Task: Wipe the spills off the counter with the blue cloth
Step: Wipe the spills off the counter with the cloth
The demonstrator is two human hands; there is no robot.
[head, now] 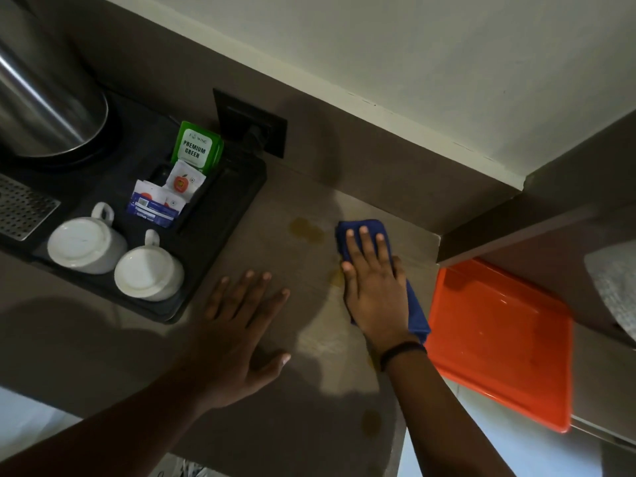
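A folded blue cloth [364, 226] lies flat on the brown counter [282, 201], pressed down by my right hand [373, 287], whose palm and spread fingers cover most of it. A yellowish spill [307, 230] marks the counter just left of the cloth. Another small spill [371, 421] sits near the counter's front edge, and a faint stain [336, 277] shows beside my right thumb. My left hand [241, 335] rests flat on the counter to the left, fingers apart, holding nothing.
A black tray [220, 228] at the left holds two upturned white cups [86, 244], tea sachets [196, 149] and a steel kettle [44, 108]. A wall socket [251, 122] sits behind it. An orange tray [499, 339] lies beyond the counter's right edge.
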